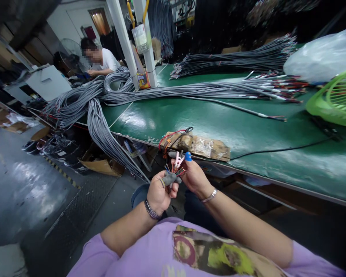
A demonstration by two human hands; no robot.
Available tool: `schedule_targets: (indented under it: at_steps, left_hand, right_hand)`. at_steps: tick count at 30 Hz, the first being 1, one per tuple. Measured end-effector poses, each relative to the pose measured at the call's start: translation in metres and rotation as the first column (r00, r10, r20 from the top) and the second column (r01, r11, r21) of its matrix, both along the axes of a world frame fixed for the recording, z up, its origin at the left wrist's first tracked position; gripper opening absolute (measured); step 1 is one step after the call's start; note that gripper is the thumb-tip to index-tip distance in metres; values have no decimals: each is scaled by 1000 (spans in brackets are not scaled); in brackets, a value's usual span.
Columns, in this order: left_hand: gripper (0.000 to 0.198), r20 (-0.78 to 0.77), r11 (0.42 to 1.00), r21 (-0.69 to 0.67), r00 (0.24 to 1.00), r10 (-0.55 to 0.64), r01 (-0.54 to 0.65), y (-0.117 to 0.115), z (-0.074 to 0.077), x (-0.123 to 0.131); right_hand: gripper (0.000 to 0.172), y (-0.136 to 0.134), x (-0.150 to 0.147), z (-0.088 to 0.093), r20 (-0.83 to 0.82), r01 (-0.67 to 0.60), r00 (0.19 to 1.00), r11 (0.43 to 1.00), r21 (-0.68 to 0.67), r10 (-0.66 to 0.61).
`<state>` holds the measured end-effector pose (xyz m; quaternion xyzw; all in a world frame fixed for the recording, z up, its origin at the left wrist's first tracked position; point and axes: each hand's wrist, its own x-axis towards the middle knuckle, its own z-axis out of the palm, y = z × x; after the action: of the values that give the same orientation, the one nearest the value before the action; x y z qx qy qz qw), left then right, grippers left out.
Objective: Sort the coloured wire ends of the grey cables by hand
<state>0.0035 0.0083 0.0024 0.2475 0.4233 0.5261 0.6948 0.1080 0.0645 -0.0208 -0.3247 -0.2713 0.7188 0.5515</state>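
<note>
My left hand [158,194], with grey covers on its thumb and a finger, is closed on a cable end. Several thin coloured wires [180,173] fan out above its fingertips, blue and white to the left, orange, red and green to the right. Close against it, my right hand [196,177] wears a blue cover on its thumb. Its fingers are closed around a small pink clip [178,159], which stands just above the wires. Part of the grip is hidden behind the clip and wires.
A worn wooden board [209,148] lies at the edge of the green bench [248,132], with a black cord trailing right. Long grey cables [161,92] cross the bench; black cables [233,59] lie behind. A green fan [338,100] stands right. Another person [108,61] sits far left.
</note>
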Motion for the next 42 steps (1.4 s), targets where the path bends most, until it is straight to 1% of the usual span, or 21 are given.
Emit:
schedule_targets:
  at_steps: [2, 3, 5, 7, 9, 11, 14, 18, 23, 26, 28, 30, 33, 35, 37, 38, 39, 40, 42]
  left_hand:
    - [23, -24, 1000, 4, 1000, -1, 2, 0, 0, -1]
    - [24, -36, 1000, 5, 999, -3, 3, 0, -1, -2]
    - [25, -50, 1000, 9, 999, -6, 6, 0, -2, -2]
    - [25, -54, 1000, 10, 999, -5, 5, 0, -2, -1]
    - [26, -62, 1000, 7, 998, 0, 0, 1, -2, 0]
    - [27, -74, 1000, -2, 997, 4, -5, 1, -3, 2]
    - [28, -87, 1000, -11, 996, 12, -13, 2, -5, 3]
    - [26, -89, 999, -9, 996, 32, -33, 3, -8, 1]
    - [25, -137, 999, 45, 990, 27, -21, -2, -4, 0]
    - [28, -202, 997, 82, 979, 33, -17, -7, -3, 1]
    - [30, -239, 994, 108, 970, 42, -16, -10, -4, 2]
    - [31, -260, 991, 133, 964, 62, -27, -12, -4, 2]
    - [30, -263, 985, 160, 959, 101, -60, -11, -3, 2]
    - [29, -257, 983, 168, 960, 113, -71, -9, -2, 2]
    - [27, -253, 982, 174, 961, 112, -69, -7, -2, 2]
    - [26, -252, 982, 176, 961, 110, -67, -6, -2, 2]
    - [26, -251, 982, 177, 962, 109, -65, -6, -2, 2]
    - [25, -249, 982, 177, 962, 109, -65, -5, -3, 2]
    - [25, -244, 982, 176, 964, 107, -65, -3, -4, 2]
  right_hand:
    - [49, -1, -1, -3, 56, 57, 997, 997, 53, -59]
    - [49, -1, -1, -3, 52, 50, 997, 998, 47, -52]
    - [47, 1, 0, -3, -21, -30, 999, 999, -15, 30]
    - [46, 3, 2, -2, -133, -139, 983, 987, -81, 128]
    - [43, 5, 3, 0, -219, -201, 960, 973, -110, 174]
    - [40, 7, 3, 0, -258, -197, 953, 973, -119, 162]
    - [36, 7, 2, -2, -259, -170, 956, 979, -115, 135]
    - [38, 6, 1, -2, -260, -162, 957, 981, -105, 131]
    - [40, 2, 5, 3, -285, -177, 949, 975, -134, 133]
    - [34, 0, 10, 5, -258, -184, 956, 972, -147, 142]
    - [27, 0, 12, 6, -221, -154, 968, 979, -132, 123]
    - [24, 0, 13, 5, -180, -124, 978, 988, -97, 105]
    - [29, 0, 14, 3, -110, -97, 990, 994, -41, 92]
    - [35, 0, 14, 0, 3, -33, 999, 999, 27, 33]
    - [39, 0, 13, -1, 137, 33, 989, 991, 126, -51]
    - [41, 0, 13, -2, 177, 41, 982, 987, 157, -69]
    - [43, 0, 13, -2, 186, 24, 981, 987, 159, -54]
    - [44, 1, 12, -1, 162, -11, 987, 991, 130, -10]
    - [44, 3, 11, 0, 46, -96, 994, 995, 26, 95]
